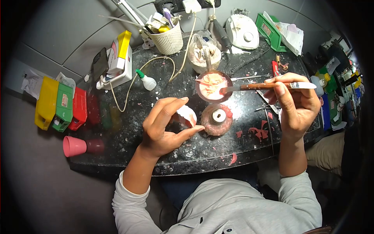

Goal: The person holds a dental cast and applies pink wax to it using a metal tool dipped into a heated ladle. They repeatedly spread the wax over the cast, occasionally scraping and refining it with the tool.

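while the left hand (163, 126) had a small white-and-pink piece (187, 116) held up between thumb and fingers, hand curved open around it, the right hand (298, 111) had its thumb and fingers closed on a wooden-handled knife (257, 86), held pretty level. the blade reached over the right side of a small metal pan (200, 93) with pale pink stuff (210, 84) in it, and the tip looked pink, though i couldn't tell if it was touching what was in there. just below the pan, nearer the person, sat a round pinkish pot (217, 120) with a white collar on top, left thumb right by its edge. pink scraps (260, 133) lay on the black bench (175, 162) to the right, and a green-capped bottle (147, 81) stood behind the left hand
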Tool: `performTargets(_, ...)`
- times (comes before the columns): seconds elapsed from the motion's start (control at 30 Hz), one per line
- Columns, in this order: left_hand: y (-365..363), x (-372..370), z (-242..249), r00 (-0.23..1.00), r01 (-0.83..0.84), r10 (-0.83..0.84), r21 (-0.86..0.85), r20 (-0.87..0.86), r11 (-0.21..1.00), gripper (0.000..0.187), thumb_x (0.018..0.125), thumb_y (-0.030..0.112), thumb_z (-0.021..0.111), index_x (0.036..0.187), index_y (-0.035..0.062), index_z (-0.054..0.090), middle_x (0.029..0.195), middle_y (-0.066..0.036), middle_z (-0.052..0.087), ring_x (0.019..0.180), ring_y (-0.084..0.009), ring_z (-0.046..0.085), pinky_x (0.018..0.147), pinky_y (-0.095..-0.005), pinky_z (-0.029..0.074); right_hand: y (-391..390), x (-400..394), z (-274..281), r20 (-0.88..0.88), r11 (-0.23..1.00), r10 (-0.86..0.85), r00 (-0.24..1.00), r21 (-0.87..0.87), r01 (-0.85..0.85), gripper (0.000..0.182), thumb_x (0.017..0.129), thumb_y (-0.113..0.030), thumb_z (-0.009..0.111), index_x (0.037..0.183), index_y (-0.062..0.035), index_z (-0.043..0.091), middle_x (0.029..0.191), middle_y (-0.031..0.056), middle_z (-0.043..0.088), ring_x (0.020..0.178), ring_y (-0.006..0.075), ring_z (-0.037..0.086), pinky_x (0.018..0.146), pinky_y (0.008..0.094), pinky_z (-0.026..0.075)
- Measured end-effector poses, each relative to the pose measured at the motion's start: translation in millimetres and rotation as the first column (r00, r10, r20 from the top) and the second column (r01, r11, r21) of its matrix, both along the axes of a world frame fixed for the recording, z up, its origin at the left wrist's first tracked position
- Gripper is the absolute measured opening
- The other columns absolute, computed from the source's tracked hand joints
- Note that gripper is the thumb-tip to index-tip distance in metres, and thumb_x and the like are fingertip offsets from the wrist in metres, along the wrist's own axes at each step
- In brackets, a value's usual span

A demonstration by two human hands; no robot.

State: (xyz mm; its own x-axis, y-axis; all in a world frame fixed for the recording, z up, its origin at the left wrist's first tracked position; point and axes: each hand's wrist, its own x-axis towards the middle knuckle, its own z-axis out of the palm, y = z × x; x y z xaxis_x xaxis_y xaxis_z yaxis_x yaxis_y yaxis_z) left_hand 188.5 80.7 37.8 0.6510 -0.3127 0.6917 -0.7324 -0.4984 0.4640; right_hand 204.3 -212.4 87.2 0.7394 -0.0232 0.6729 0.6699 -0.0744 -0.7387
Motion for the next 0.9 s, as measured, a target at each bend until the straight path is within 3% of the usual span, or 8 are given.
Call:
performTargets(0.13, 2, -2, -1, 0.998, -0.003, 0.001, -0.023, -0.062, 1.0, 0.073, 0.062, 0.02, 0.096, 0.121, -0.0031, 0.061, 0.106, -0.016, 0.065, 0.088, -0.02, 0.066, 0.077, -0.0289, 0.055, -1, -1, -1, -0.004, 0.999, 0.021, 1.0, -0.032, -0.021, 0.012, 0.091, 0.003, 0.066, 0.101, 0.0089, 0.062, 0.091, 0.0164, 0.069, 0.072, 0.0164, 0.069, 0.059, 0.0228, 0.053)
performTargets(0.23, 4, -4, -2, 0.966, 0.018, -0.051, -0.128, -0.255, 0.992, 0.072, 0.066, 0.016, 0.095, 0.125, -0.0036, 0.059, 0.111, -0.015, 0.064, 0.092, -0.0162, 0.065, 0.078, -0.0283, 0.054, -1, 1, -1, 0.013, 1.0, 0.028, 1.0, 0.002, -0.028, 0.012, 0.091, 0.004, 0.066, 0.101, 0.0086, 0.062, 0.09, 0.016, 0.069, 0.071, 0.0163, 0.069, 0.058, 0.0227, 0.052)
performTargets(0.33, 3, -7, 1, 0.863, 0.043, -0.195, -0.316, -0.466, 0.948, 0.067, 0.076, 0.01, 0.087, 0.132, -0.0064, 0.054, 0.115, -0.014, 0.063, 0.095, -0.0129, 0.063, 0.08, -0.0274, 0.053, -1, 0, 0, 0.006, 1.0, 0.026, 1.0, -0.004, -0.026, 0.012, 0.091, 0.004, 0.065, 0.102, 0.0084, 0.061, 0.089, 0.0159, 0.069, 0.069, 0.0163, 0.069, 0.057, 0.0226, 0.052)
performTargets(0.4, 2, -7, 5, 0.69, 0.014, -0.423, -0.575, -0.587, 0.818, 0.063, 0.084, 0.005, 0.078, 0.138, -0.0099, 0.048, 0.117, -0.015, 0.063, 0.097, -0.0123, 0.062, 0.082, -0.0263, 0.052, -1, -2, 3, -0.017, 1.0, 0.008, 1.0, 0.012, -0.008, 0.012, 0.092, 0.003, 0.064, 0.102, 0.0081, 0.061, 0.087, 0.016, 0.07, 0.066, 0.0161, 0.068, 0.056, 0.0226, 0.052)
performTargets(0.57, 13, 1, 4, 0.585, 0.079, -0.564, -0.651, -0.583, 0.755, 0.059, 0.097, 0.023, 0.061, 0.141, -0.0114, 0.043, 0.12, -0.018, 0.063, 0.093, -0.0111, 0.06, 0.078, -0.0214, 0.049, -3, -6, 5, -0.043, 0.988, 0.144, 0.989, 0.065, -0.141, 0.013, 0.09, 0.001, 0.064, 0.101, 0.0072, 0.061, 0.087, 0.0175, 0.07, 0.065, 0.0151, 0.066, 0.057, 0.0224, 0.052)
performTargets(0.67, 14, 2, 9, 0.465, 0.045, -0.689, -0.762, -0.556, 0.646, 0.063, 0.094, 0.022, 0.065, 0.142, -0.0113, 0.042, 0.121, -0.018, 0.062, 0.091, -0.0114, 0.06, 0.079, -0.0214, 0.048, -1, -7, 6, -0.071, 0.987, 0.159, 0.985, 0.014, -0.158, 0.012, 0.09, 0.001, 0.064, 0.099, 0.0067, 0.06, 0.086, 0.0176, 0.071, 0.066, 0.0147, 0.066, 0.058, 0.0226, 0.052)
performTargets(0.77, 16, 2, 11, 0.529, 0.179, -0.666, -0.698, -0.525, 0.693, 0.069, 0.086, 0.015, 0.074, 0.142, -0.0103, 0.042, 0.123, -0.016, 0.061, 0.093, -0.0106, 0.059, 0.079, -0.0218, 0.049, -1, -7, 6, -0.098, 0.99, 0.141, 0.985, 0.013, -0.14, 0.012, 0.09, 0.001, 0.064, 0.099, 0.0066, 0.06, 0.085, 0.0175, 0.071, 0.066, 0.0145, 0.066, 0.058, 0.0227, 0.052)
performTargets(0.9, 12, -5, 15, 0.542, 0.088, -0.585, -0.651, -0.604, 0.754, 0.075, 0.077, 0.002, 0.08, 0.142, -0.0084, 0.044, 0.123, -0.013, 0.06, 0.097, -0.0104, 0.059, 0.084, -0.0235, 0.05, -2, -5, 4, -0.073, 0.986, 0.163, 0.984, 0.03, -0.161, 0.013, 0.09, -0.001, 0.065, 0.1, 0.0068, 0.061, 0.085, 0.0179, 0.071, 0.065, 0.0149, 0.067, 0.057, 0.0222, 0.052)
